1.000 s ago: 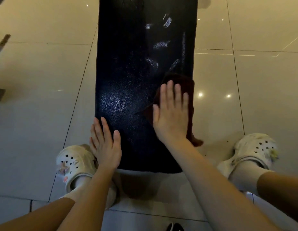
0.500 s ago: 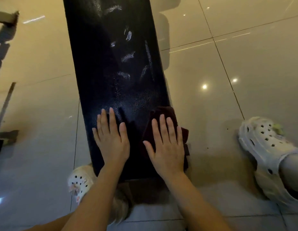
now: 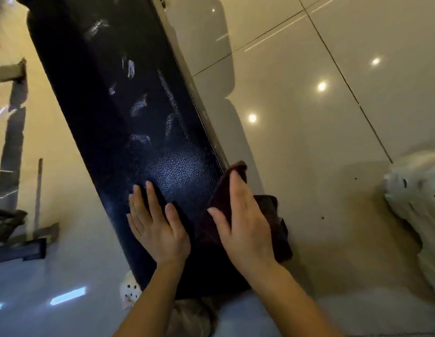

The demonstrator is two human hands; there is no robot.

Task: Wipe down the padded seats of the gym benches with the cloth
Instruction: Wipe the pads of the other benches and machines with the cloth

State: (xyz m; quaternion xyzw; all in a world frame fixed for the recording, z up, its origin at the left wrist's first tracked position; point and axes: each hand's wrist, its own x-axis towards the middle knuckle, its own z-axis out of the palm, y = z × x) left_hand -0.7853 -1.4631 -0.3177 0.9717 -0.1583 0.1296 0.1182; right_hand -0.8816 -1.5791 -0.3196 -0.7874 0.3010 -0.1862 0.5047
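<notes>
A long black padded bench seat (image 3: pixel 119 113) runs from the top left down to the bottom middle, with pale smears on its far half. A dark maroon cloth (image 3: pixel 272 215) lies over the seat's right edge near the near end. My right hand (image 3: pixel 243 222) presses flat on the cloth, fingers straight, and hides most of it. My left hand (image 3: pixel 155 222) rests flat on the bare seat just left of it, fingers straight.
Glossy beige floor tiles (image 3: pixel 333 117) surround the bench. A white clog (image 3: pixel 420 205) stands on the floor at the right; another white clog (image 3: pixel 130 291) peeks from under the bench's near end. Dark metal equipment frames (image 3: pixel 14 152) stand at the left.
The view has swung, so the bench now slants. My right hand slid the cloth toward the near end and out to the seat's right edge. My left hand moved onto the seat beside it.
</notes>
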